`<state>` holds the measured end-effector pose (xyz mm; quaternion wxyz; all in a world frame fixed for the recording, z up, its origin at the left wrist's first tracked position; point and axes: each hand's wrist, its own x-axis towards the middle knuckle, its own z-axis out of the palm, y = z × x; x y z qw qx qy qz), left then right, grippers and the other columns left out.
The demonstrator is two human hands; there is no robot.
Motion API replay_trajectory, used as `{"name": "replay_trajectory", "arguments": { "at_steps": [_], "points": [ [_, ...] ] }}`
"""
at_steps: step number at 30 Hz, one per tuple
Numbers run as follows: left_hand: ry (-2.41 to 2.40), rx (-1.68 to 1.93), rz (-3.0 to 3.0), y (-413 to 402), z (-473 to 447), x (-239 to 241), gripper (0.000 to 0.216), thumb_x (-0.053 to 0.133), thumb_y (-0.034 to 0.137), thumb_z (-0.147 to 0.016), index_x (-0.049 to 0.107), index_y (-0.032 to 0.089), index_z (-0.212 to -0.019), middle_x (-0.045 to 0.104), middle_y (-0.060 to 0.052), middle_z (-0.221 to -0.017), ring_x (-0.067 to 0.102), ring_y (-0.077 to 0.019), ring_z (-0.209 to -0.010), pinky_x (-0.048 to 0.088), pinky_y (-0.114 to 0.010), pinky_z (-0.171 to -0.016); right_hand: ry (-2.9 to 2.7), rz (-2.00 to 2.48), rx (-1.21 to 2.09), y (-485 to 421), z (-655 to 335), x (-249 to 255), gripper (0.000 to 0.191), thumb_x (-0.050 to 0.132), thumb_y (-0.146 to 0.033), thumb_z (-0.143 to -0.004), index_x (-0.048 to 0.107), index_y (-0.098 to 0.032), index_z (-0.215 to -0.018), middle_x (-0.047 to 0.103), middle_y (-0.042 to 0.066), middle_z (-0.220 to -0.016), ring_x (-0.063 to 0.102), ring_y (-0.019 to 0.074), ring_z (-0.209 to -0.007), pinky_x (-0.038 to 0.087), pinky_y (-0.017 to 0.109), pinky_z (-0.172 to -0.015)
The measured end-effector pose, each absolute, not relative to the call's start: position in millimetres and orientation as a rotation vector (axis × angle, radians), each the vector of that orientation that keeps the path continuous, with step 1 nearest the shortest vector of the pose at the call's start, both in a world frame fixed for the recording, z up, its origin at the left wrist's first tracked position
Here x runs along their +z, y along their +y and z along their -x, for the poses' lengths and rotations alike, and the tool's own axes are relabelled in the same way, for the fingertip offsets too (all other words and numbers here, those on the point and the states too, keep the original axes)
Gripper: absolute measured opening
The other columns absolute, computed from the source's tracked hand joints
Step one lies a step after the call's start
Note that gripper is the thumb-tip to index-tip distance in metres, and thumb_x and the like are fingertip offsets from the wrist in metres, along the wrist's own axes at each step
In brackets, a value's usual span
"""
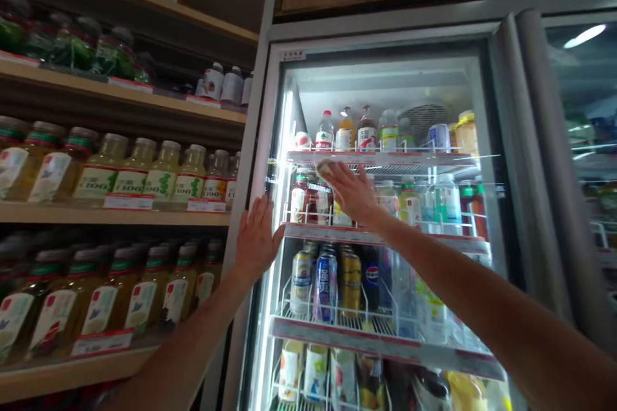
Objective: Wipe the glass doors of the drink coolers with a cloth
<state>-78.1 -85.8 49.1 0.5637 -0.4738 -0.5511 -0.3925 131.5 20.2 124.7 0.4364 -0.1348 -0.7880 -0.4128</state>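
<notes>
I face a lit drinks fridge with a glass door (472, 96). My left hand (256, 239) lies flat and open against the fridge's left frame (250, 160), fingers pointing up. Stretched out on the glass at the second shelf's height, my right hand (354, 192) has its fingers flat and pointing up-left. A small pale thing (322, 167) sits under its fingertips; I cannot make out what it is. Behind the glass stand bottles (367, 131) on the top shelf and cans (326, 286) lower down.
Wooden shelves (116, 215) to the left carry rows of yellow-green juice bottles (161, 173) and jars. The door's vertical handles (525, 160) run down the right side, and a second fridge (588, 141) stands beyond them.
</notes>
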Motion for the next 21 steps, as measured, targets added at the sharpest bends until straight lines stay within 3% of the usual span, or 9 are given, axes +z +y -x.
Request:
{"name": "replay_trajectory", "arguments": {
  "at_steps": [6, 11, 16, 21],
  "points": [
    [-1.222, -0.934, 1.218, -60, 45, 43, 0.055, 0.026, 0.044, -0.091, 0.036, 0.011, -0.134, 0.034, -0.015, -0.144, 0.026, -0.0249, -0.136, 0.023, -0.046, -0.109, -2.319, -0.077, -1.269, 36, -191, 93, 0.065, 0.05, -0.017, -0.082, 0.027, -0.035, -0.14, 0.031, -0.006, -0.148, 0.021, 0.0156, -0.138, 0.012, 0.046, -0.114],
    [-1.121, -0.963, 1.278, -36, 10, 44, 0.056, 0.031, 0.041, -0.091, 0.032, 0.01, -0.137, 0.032, -0.016, -0.145, 0.022, -0.0246, -0.138, 0.02, -0.044, -0.111, -1.854, 0.523, -1.047, 54, -243, 102, 0.056, 0.041, -0.017, -0.086, 0.03, -0.026, -0.141, 0.027, 0.005, -0.15, 0.021, 0.0255, -0.139, 0.012, 0.057, -0.109],
    [-1.008, -0.92, 1.335, -10, -33, 37, 0.057, 0.036, 0.04, -0.09, 0.028, 0.011, -0.139, 0.033, -0.016, -0.144, 0.021, -0.023, -0.138, 0.018, -0.043, -0.112, -2.168, 0.227, -1.252, 65, -292, 73, 0.063, 0.045, -0.016, -0.083, 0.027, -0.031, -0.141, 0.028, -0.002, -0.149, 0.018, 0.0181, -0.14, 0.01, 0.048, -0.113],
    [-1.034, -0.96, 1.288, 14, -65, 31, 0.06, 0.034, 0.039, -0.09, 0.015, 0.017, -0.144, 0.029, -0.014, -0.146, 0.018, -0.0238, -0.139, 0.017, -0.048, -0.112, -1.752, 0.725, -1.027, 80, -335, 68, 0.055, 0.037, -0.018, -0.087, 0.03, -0.025, -0.141, 0.026, 0.006, -0.15, 0.019, 0.0244, -0.139, 0.014, 0.054, -0.11]
  ]
}}
